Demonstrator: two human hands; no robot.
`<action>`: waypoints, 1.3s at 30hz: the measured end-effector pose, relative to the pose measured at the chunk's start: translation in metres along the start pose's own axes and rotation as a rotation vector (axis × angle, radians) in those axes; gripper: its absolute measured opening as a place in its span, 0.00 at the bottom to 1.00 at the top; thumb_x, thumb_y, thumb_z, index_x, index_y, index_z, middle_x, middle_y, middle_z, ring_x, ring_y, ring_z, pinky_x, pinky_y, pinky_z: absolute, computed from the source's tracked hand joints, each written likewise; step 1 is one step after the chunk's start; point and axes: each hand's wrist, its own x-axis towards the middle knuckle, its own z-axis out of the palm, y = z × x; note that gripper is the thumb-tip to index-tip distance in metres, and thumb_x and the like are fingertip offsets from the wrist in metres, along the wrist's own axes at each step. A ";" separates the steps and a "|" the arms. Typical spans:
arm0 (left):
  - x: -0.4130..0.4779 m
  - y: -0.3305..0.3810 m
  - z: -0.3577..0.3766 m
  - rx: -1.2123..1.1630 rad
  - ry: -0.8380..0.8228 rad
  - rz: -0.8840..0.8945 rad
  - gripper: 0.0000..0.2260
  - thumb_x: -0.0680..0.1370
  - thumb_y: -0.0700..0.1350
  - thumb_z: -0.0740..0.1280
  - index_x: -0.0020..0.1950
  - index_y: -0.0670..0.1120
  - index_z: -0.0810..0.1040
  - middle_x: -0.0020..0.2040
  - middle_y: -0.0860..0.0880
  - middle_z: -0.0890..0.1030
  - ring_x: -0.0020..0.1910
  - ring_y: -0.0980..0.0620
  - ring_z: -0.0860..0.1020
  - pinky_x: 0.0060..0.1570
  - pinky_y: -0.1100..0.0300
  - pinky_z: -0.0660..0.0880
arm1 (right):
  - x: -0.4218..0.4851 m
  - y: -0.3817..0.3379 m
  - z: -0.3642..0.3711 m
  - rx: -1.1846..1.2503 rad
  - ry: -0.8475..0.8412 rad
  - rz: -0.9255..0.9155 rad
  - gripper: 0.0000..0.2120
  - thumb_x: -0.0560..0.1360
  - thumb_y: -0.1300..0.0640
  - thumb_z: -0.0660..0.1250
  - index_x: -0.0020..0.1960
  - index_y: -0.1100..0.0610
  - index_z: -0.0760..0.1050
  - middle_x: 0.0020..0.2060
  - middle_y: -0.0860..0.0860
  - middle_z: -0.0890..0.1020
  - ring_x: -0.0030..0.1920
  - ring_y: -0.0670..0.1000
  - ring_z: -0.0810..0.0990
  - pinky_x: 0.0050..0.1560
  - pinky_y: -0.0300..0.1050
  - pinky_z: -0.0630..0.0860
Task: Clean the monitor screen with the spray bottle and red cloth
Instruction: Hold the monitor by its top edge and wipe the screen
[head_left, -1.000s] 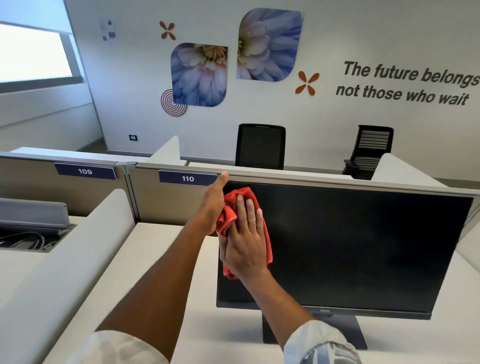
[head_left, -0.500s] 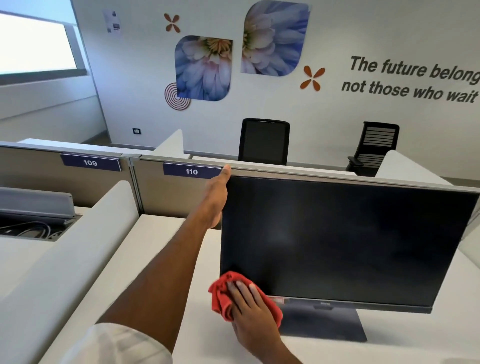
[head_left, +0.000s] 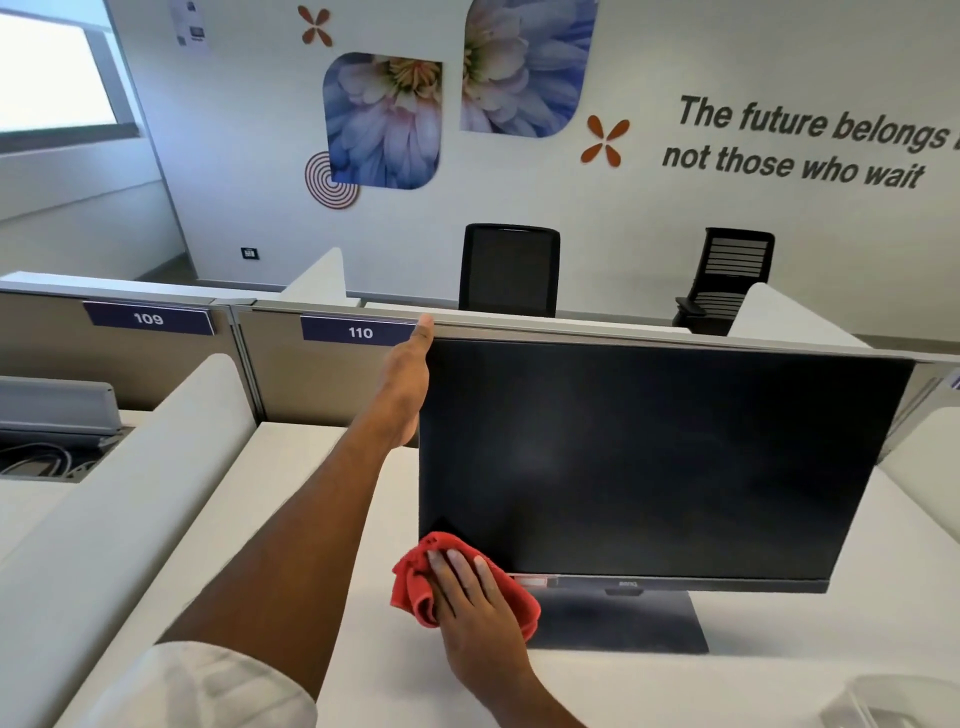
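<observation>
One monitor (head_left: 649, 457) stands on the white counter (head_left: 311, 519), its long axis running left to right and its dark screen facing the person, the top edge leaning slightly away toward the partition (head_left: 322, 384) behind it. The left hand (head_left: 408, 384) is stretched up along the monitor's left edge, thumb tip at the top left corner; its fingers pass behind the panel, so whether that grip is closed around the edge cannot be told. The right hand (head_left: 470, 603) lies flat, fingers spread and extended, pressing the single red cloth (head_left: 415, 582) against the screen's lower left corner; this grip is not curled around the cloth but holds it pinned under the palm and fingers. The cloth is bunched, its folds spilling out left and right of the hand and covering part of the bottom bezel. The monitor's dark stand (head_left: 623, 618) rests on the counter just right of the cloth. Two number plates are on the partition, reading 109 (head_left: 148, 318) and 110 (head_left: 358, 331). Two black office chairs (head_left: 509, 270) stand beyond the partition against the wall. At the lower right corner a blurred, clear plastic object (head_left: 893, 701) sits at the frame's edge; what it is cannot be told.
</observation>
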 end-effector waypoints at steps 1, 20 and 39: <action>0.000 0.000 0.000 -0.006 -0.001 0.001 0.20 0.78 0.65 0.56 0.57 0.52 0.75 0.55 0.53 0.78 0.54 0.52 0.74 0.56 0.49 0.67 | -0.006 0.004 0.002 0.000 0.013 0.020 0.37 0.71 0.45 0.74 0.74 0.53 0.64 0.75 0.48 0.67 0.75 0.55 0.59 0.77 0.54 0.52; -0.003 -0.001 0.004 -0.035 0.024 0.014 0.20 0.78 0.65 0.56 0.58 0.52 0.74 0.55 0.53 0.77 0.52 0.54 0.74 0.58 0.49 0.66 | -0.055 0.047 0.011 0.032 0.155 0.284 0.33 0.62 0.59 0.78 0.66 0.59 0.76 0.70 0.57 0.72 0.71 0.64 0.66 0.74 0.59 0.52; -0.005 0.000 0.003 -0.037 -0.022 0.004 0.18 0.79 0.64 0.56 0.55 0.53 0.75 0.55 0.53 0.77 0.58 0.51 0.73 0.60 0.49 0.65 | -0.088 0.104 0.012 -0.047 0.258 0.342 0.23 0.70 0.61 0.59 0.63 0.60 0.79 0.68 0.58 0.75 0.70 0.62 0.67 0.73 0.57 0.56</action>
